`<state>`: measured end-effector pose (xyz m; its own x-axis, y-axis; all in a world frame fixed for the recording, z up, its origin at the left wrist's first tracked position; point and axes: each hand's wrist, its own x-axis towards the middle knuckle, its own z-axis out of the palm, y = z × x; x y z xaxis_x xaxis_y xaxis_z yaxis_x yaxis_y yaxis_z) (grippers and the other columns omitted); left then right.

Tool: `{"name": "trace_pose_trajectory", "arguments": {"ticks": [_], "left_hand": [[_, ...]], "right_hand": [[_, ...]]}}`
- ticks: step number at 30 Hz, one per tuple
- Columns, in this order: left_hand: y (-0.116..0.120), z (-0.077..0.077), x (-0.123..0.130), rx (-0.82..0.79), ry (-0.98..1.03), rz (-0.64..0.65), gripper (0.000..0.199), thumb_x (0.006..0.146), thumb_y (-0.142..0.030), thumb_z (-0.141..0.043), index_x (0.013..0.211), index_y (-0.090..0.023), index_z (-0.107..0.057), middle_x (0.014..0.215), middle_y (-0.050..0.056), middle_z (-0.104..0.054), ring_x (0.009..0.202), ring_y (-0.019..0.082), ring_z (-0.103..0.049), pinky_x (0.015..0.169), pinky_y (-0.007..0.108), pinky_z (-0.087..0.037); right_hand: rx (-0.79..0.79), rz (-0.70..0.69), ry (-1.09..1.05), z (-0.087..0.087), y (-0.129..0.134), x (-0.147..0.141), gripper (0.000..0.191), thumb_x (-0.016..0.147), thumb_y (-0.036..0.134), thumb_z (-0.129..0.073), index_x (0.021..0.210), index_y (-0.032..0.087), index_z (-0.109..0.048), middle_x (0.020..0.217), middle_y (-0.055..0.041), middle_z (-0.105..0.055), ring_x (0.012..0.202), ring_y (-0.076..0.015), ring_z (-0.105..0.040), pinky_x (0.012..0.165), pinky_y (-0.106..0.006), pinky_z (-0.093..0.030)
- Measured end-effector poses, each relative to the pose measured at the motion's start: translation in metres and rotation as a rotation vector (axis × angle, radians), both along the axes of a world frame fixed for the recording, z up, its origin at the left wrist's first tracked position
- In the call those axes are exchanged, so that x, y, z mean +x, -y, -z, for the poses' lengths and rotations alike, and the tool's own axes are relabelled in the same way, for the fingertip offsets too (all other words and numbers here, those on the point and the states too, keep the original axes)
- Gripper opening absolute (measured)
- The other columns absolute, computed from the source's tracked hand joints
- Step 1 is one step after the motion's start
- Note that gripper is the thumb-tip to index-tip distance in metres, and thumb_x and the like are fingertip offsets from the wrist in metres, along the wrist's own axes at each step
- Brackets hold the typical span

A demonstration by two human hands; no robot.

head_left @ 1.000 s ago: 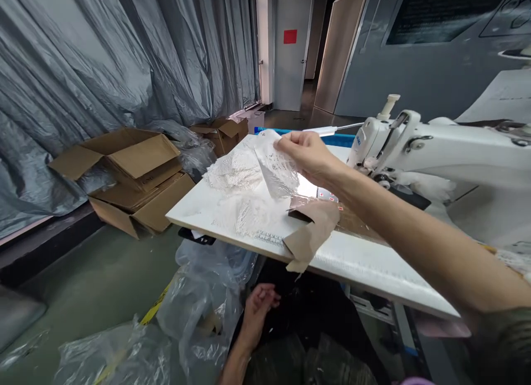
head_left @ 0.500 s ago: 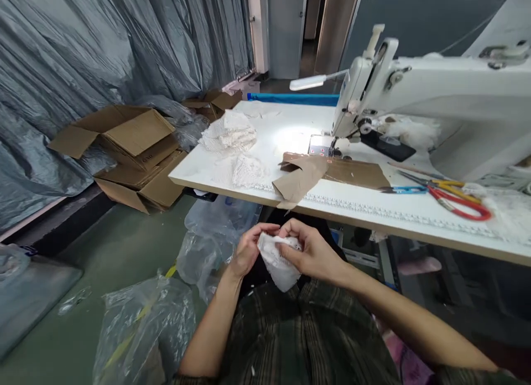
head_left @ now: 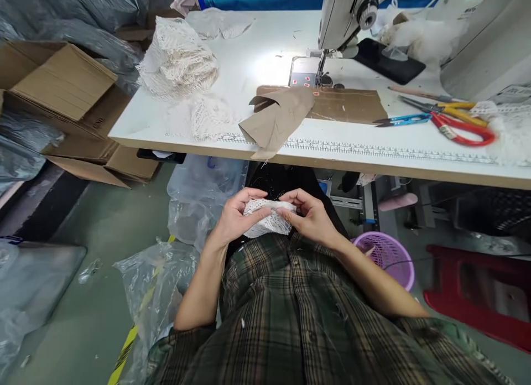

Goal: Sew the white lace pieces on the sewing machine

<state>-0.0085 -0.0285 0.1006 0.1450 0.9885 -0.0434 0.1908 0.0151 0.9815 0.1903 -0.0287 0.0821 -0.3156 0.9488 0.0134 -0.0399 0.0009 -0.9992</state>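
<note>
A piece of white lace fabric (head_left: 269,223) is stretched between my two hands, above my lap and in front of the table edge. My left hand (head_left: 238,216) pinches its left end, thumb on top. My right hand (head_left: 309,214) grips the right end between thumb and fingers. On the table lie a heap of white lace (head_left: 178,61) and a smaller lace piece (head_left: 209,116). Brown fabric (head_left: 280,119) rests at the table's front edge, below the sewing machine's needle area (head_left: 321,69).
Blue snips (head_left: 404,119) and red-handled scissors (head_left: 460,130) lie on the table (head_left: 352,164) at the right, near a black phone (head_left: 390,61). Cardboard boxes (head_left: 62,86) stand at the left. A purple basket (head_left: 388,252) is beneath, at the right.
The view has tilted down. The lace, which hung down from my hands, is now spread sideways between them, and my right hand has moved from its middle to the right end.
</note>
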Motion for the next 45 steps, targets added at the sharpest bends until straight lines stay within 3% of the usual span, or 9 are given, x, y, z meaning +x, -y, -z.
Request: {"name": "trace_pose_trajectory", "arguments": {"ticks": [2,4,9,15,24,33,40,45], "left_hand": [[0.001,0.001,0.0,0.002,0.037,0.019,0.052,0.072,-0.037,-0.082,0.116,-0.017,-0.065,0.085,0.003,-0.07,0.063,0.011,-0.059,0.057,0.021,-0.046],[0.001,0.003,-0.001,0.019,0.043,0.025,0.052,0.074,-0.037,-0.08,0.119,-0.017,-0.064,0.088,0.004,-0.071,0.064,0.011,-0.061,0.057,0.021,-0.046],[0.001,0.009,-0.004,0.061,0.013,-0.009,0.035,0.074,-0.037,-0.079,0.1,-0.015,-0.073,0.086,0.005,-0.071,0.068,0.013,-0.063,0.057,0.022,-0.047],[-0.003,0.015,-0.007,0.094,0.061,0.011,0.019,0.071,-0.033,-0.081,0.076,-0.016,-0.073,0.075,0.004,-0.071,0.062,0.013,-0.06,0.054,0.022,-0.046],[0.003,0.015,0.0,0.094,0.144,-0.069,0.025,0.068,-0.032,-0.084,0.069,-0.016,-0.065,0.08,0.004,-0.073,0.065,0.013,-0.064,0.056,0.022,-0.05],[0.01,0.016,-0.001,0.113,0.131,-0.088,0.045,0.069,-0.033,-0.084,0.099,-0.019,-0.054,0.075,0.0,-0.071,0.056,0.01,-0.062,0.054,0.02,-0.049],[0.011,0.021,-0.005,0.157,0.054,-0.018,0.043,0.075,-0.028,-0.081,0.111,-0.019,-0.059,0.078,0.001,-0.072,0.06,0.011,-0.062,0.058,0.021,-0.048],[0.009,0.023,-0.011,0.265,-0.073,0.092,0.041,0.077,-0.026,-0.079,0.115,-0.02,-0.067,0.089,0.005,-0.075,0.073,0.015,-0.067,0.067,0.026,-0.051]], "right_hand": [[-0.009,0.012,-0.005,0.004,0.0,0.0,0.027,0.083,0.036,-0.072,0.1,0.019,-0.061,0.09,-0.002,-0.066,0.079,-0.0136,-0.061,0.069,-0.026,-0.046],[-0.03,0.004,-0.028,0.007,0.001,0.0,0.027,0.082,0.035,-0.073,0.1,0.02,-0.062,0.087,-0.0009,-0.066,0.077,-0.013,-0.06,0.067,-0.025,-0.046],[-0.121,-0.02,-0.113,0.008,0.001,0.0,0.032,0.077,0.035,-0.079,0.1,0.02,-0.062,0.084,0.0001,-0.067,0.071,-0.0111,-0.06,0.063,-0.024,-0.045],[-0.2,0.022,-0.184,0.008,0.002,-0.003,0.039,0.069,0.041,-0.084,0.094,0.019,-0.065,0.078,0.0001,-0.067,0.066,-0.011,-0.06,0.058,-0.024,-0.047],[-0.083,0.054,-0.101,0.009,0.007,-0.002,0.031,0.074,0.034,-0.082,0.096,0.02,-0.067,0.08,-0.0004,-0.069,0.072,-0.0126,-0.063,0.064,-0.025,-0.049],[-0.062,0.041,-0.064,0.012,0.01,0.004,0.021,0.08,0.035,-0.076,0.093,0.019,-0.074,0.085,-0.0031,-0.074,0.072,-0.0136,-0.064,0.065,-0.026,-0.051],[-0.08,0.086,-0.092,0.018,0.01,0.004,0.023,0.077,0.04,-0.079,0.086,0.019,-0.074,0.079,-0.0028,-0.074,0.067,-0.0139,-0.065,0.06,-0.026,-0.052],[-0.111,0.098,-0.118,0.021,0.009,0.004,0.029,0.073,0.043,-0.081,0.089,0.02,-0.074,0.081,-0.003,-0.074,0.07,-0.015,-0.066,0.063,-0.028,-0.054]]}}
